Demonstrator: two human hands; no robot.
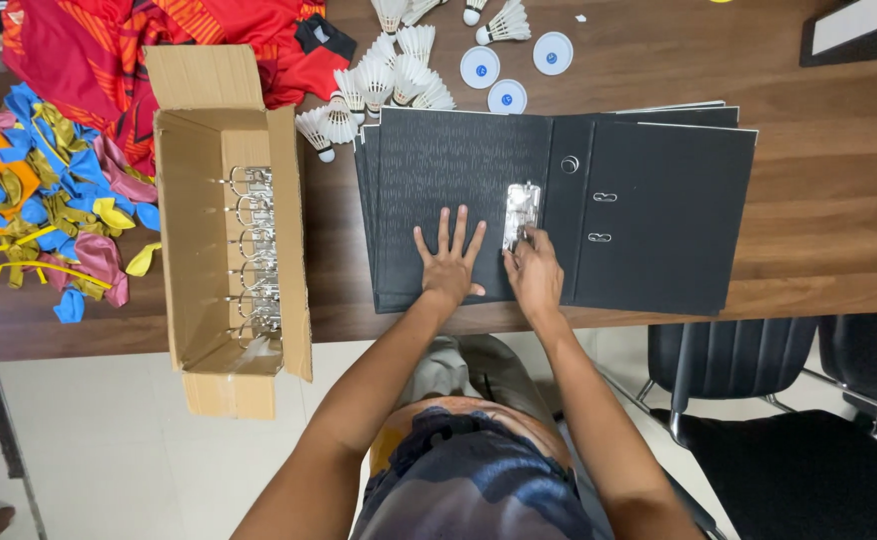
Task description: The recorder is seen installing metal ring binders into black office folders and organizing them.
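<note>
Right now the open black binder (459,190) lies flat at the table edge. Risk: metal ring mechanism (521,213) skews if the cover slides. My left hand (449,262), fingers spread, presses the cover left of it; my right hand (536,272) pinches its lower end.

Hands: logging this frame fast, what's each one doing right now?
Left hand: open, flat on the binder, holding nothing.
Right hand: fingers on the metal clip; whether it grips it cannot be told.
</note>
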